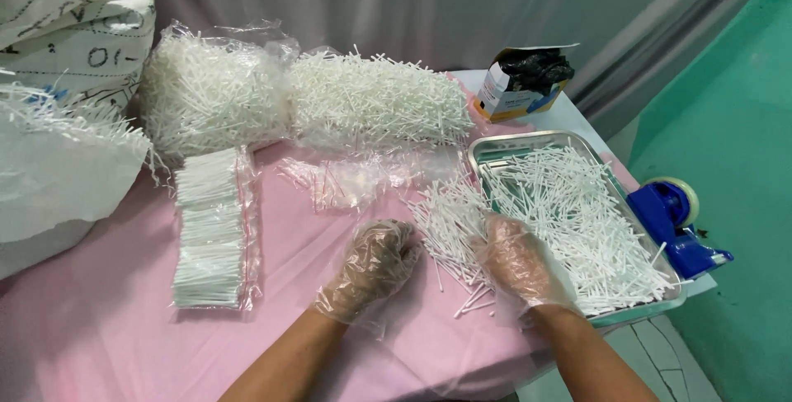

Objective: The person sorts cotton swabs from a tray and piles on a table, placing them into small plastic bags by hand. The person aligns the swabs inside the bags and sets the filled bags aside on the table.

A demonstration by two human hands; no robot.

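Observation:
Both of my hands wear clear plastic gloves. My left hand rests on the pink table cover, fingers curled in a loose fist; I cannot see anything in it. My right hand lies flat, fingers spread, on a loose pile of thin white sticks beside a metal tray that is heaped with more white sticks.
A filled clear zip bag of sticks lies left. Empty clear bags sit mid-table. Big bags of sticks lie at the back, a white sack far left, a glove box behind the tray, a blue tape dispenser right.

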